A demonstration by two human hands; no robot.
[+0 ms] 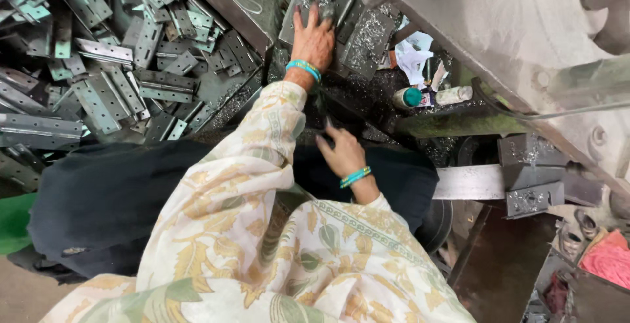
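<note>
Beside heaped hinge plates (pixel 118 67), left hand (pixel 314 38) lies spread on metal blocks (pixel 341 15); right hand (pixel 341 152) grip unclear.

Sleeves (pixel 262 185): cream fabric, mustard-yellow and sage-green leaf/floral print, a patterned border band near the right cuff. Bangles (pixel 303 68): turquoise with thin gold-yellow edges, same on both wrists. Lap cloth (pixel 105 198): plain near-black. Hinge plates (pixel 111 67): dull steel grey, some with a pale teal tint, rows of dark punched holes. Metal blocks (pixel 367 34): dark grey, speckled with bright silver shavings. Small bottle (pixel 410 97): teal cap. Crumpled paper (pixel 413 57): white. Machine body (pixel 499 28): pale dusty grey. Rag (pixel 607 261): pink-red. Mat (pixel 13 221) at far left: green.
</note>
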